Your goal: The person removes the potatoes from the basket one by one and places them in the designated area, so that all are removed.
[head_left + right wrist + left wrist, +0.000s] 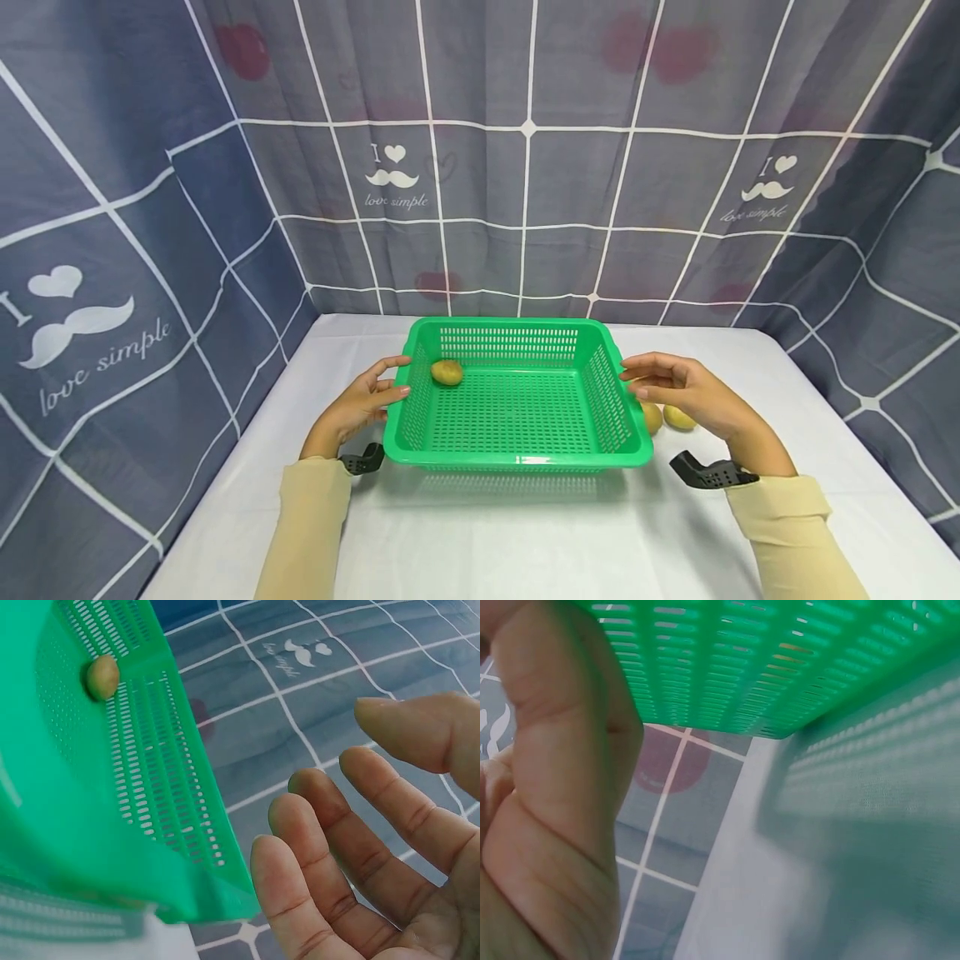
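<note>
The green basket [517, 392] stands in the lower middle of the head view, on the white tablecloth [480, 533]. One potato [446, 372] lies inside it, in the far left corner of its floor, and two more potatoes [666, 416] lie on the cloth just beside its right wall.

The left hand [363, 403] is at the left rim of the basket; its fingers are almost straight and the tips seem to touch the rim, but they do not close around it. The right hand [686, 390] is near the right rim with loose, spread fingers (in the right wrist view a clear gap shows between them and the corner of the basket), and it holds nothing.

The basket is probably light and quite stiff, because it is thin perforated plastic with a rolled rim. The rim on the two short sides looks like the best place to grip. The smooth plastic may be a little slippery, and the potato can roll if the basket tilts.
</note>
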### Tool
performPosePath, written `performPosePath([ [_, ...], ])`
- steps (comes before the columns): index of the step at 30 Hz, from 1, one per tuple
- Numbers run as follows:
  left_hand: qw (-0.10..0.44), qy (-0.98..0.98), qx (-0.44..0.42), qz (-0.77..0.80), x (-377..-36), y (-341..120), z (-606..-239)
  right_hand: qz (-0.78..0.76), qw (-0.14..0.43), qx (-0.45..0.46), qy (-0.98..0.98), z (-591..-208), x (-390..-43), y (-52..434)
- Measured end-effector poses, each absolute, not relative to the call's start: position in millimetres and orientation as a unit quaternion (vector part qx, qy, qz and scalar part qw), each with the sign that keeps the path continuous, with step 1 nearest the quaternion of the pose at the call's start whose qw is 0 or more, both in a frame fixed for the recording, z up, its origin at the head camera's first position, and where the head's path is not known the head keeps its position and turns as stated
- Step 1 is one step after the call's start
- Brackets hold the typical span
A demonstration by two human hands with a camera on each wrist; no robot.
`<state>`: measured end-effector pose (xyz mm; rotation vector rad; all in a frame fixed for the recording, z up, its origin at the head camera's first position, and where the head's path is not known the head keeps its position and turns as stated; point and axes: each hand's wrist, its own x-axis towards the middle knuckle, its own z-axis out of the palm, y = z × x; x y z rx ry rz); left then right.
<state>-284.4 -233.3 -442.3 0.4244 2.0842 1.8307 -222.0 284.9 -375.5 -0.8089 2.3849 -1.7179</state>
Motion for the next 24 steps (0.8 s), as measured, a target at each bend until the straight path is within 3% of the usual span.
performPosePath([
  [24, 0.158, 0.742, 0.151, 0.633, -286.0, -233.3, -443.3, -0.535, 0.129, -0.21, 0.808, -369.5, -263.2, 250.7],
])
